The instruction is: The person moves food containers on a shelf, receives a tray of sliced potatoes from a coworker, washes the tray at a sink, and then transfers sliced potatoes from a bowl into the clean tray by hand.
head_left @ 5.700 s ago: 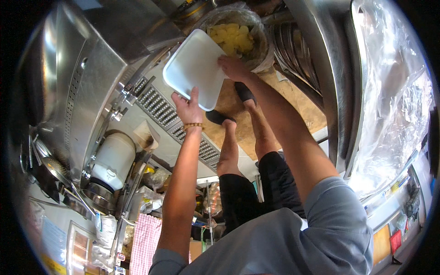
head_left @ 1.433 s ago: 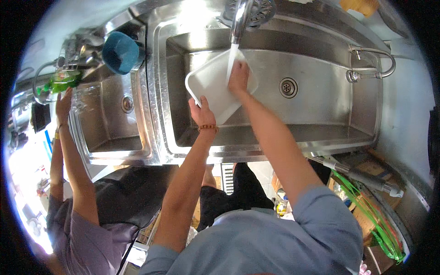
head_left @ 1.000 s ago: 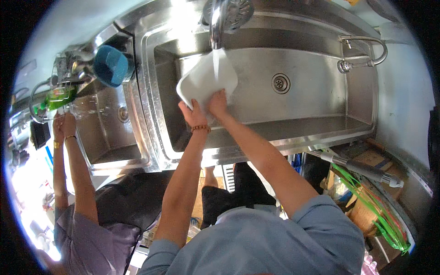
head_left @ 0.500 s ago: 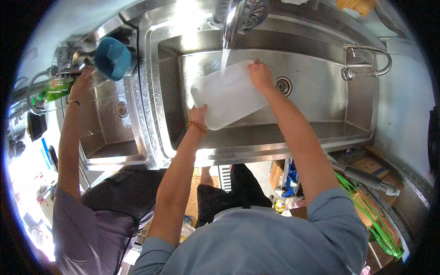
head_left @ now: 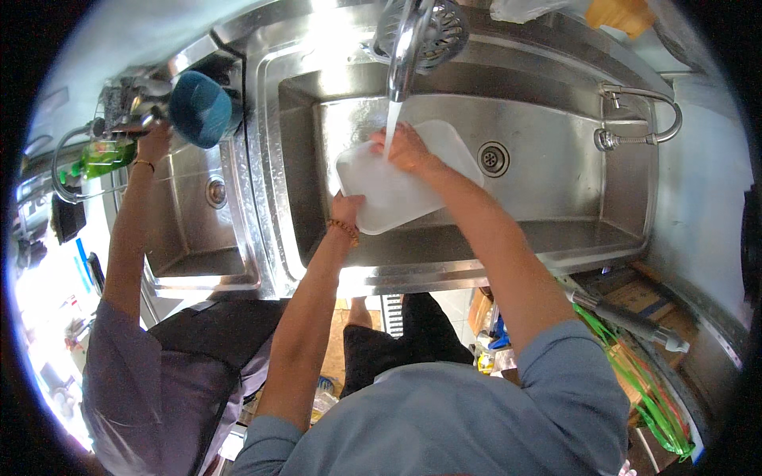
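Observation:
A white, rounded rectangular plastic tray or lid point(head_left: 429, 186) is tilted inside the large sink. At its near left corner, my left hand point(head_left: 346, 209), with a beaded bracelet at the wrist, grips the rim, thumb on top. My right hand point(head_left: 409, 151) is over the far part of the tray, under the stream from the faucet point(head_left: 403, 67). Its fingers are bent and partly blurred by the water; whether they grip anything is unclear.
A steel sink point(head_left: 556, 186) with a drain point(head_left: 493, 159) surrounds my hands. On the left, another person's arm point(head_left: 131, 230) reaches past a smaller sink point(head_left: 190, 238) toward a blue container point(head_left: 200, 109) and green bottle point(head_left: 107, 159). A curved tap point(head_left: 675, 111) stands right.
My right hand has left the tray's far right corner and moved left across it, under the water. The tray is turned and shifted slightly right; my left hand keeps its hold.

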Tool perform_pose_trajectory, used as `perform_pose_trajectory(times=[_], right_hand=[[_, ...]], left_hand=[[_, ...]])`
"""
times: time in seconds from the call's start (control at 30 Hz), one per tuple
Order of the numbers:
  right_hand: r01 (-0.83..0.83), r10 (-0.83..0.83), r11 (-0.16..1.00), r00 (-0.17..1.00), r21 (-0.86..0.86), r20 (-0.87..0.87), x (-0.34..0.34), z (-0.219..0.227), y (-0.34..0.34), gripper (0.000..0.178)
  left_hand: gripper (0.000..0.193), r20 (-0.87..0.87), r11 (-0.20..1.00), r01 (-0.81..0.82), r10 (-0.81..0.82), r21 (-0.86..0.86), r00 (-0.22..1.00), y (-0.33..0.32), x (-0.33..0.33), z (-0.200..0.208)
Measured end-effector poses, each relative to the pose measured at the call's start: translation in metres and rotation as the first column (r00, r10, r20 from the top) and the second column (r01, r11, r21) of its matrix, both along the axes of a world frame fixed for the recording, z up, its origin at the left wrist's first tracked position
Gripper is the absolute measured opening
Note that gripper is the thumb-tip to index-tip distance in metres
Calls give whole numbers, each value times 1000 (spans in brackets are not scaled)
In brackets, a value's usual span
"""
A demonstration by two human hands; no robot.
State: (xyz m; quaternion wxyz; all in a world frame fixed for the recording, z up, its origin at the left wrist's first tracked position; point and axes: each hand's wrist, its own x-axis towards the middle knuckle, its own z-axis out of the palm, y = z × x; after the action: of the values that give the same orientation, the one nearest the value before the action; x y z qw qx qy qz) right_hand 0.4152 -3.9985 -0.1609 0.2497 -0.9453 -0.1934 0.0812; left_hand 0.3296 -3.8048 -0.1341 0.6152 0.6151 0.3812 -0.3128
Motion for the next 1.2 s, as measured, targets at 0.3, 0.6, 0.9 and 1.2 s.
perform_pose_trajectory(times=[0.3, 0.6, 0.9, 1.2], right_hand=[[-12, 12, 998, 1000, -62, 3, 2, -37, -70, 24], [117, -121, 991, 991, 64, 54, -1, -17, -56, 26], [-71, 71, 982, 997, 175, 9, 6, -12, -24, 26], [72, -72, 997, 997, -18, 36, 0, -18, -69, 29]], left_hand=[[46, 30, 997, -56, 58, -62, 998, 19, -7, -26], [46, -22, 988, -69, 67, -141, 998, 18, 6, 5], [47, -54, 992, 10, -17, -127, 998, 9, 12, -8], [52, 41, 993, 102, -100, -56, 994, 22, 13, -21]])
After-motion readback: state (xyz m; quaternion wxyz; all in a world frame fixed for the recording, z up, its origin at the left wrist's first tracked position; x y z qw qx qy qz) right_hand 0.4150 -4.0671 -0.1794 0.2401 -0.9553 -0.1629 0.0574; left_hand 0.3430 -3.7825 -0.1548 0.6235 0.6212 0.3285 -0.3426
